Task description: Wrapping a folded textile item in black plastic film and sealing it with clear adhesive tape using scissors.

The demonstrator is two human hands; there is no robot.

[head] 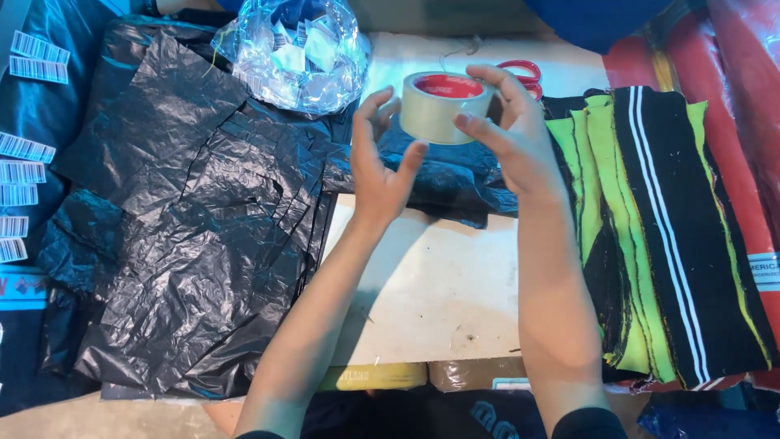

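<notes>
Far left: strips of white barcode labels lie on dark blue plastic at the edge of the view.
Black bags: a spread pile of crinkled black plastic bags covers the left part of the worktop, overlapping one another and lying flat.
Clear bag: a transparent plastic bag holding small pale packets sits behind the black pile, near the top of the view.
Left hand: the left hand is raised above the worktop, fingers half curled and spread, thumb tip touching the side of the tape roll; it steadies rather than clasps.
Tape roll: the roll of clear packing tape with a red core is held in the air between both hands, over a crumpled dark blue bag, not resting on anything.
Right hand: the right hand is closed around the roll, fingers over its top rim and thumb along its side, bearing its weight.
Scissors: red-handled scissors lie on the worktop just behind the right hand, untouched.
Fabric: a stack of black and lime-green striped knit pieces lies to the right, with red plastic beyond it.
Progress: no strip of tape appears pulled free, and no bag looks sealed or taped; judging by this, the taping is at its very start, with the free end seemingly not yet lifted.
</notes>
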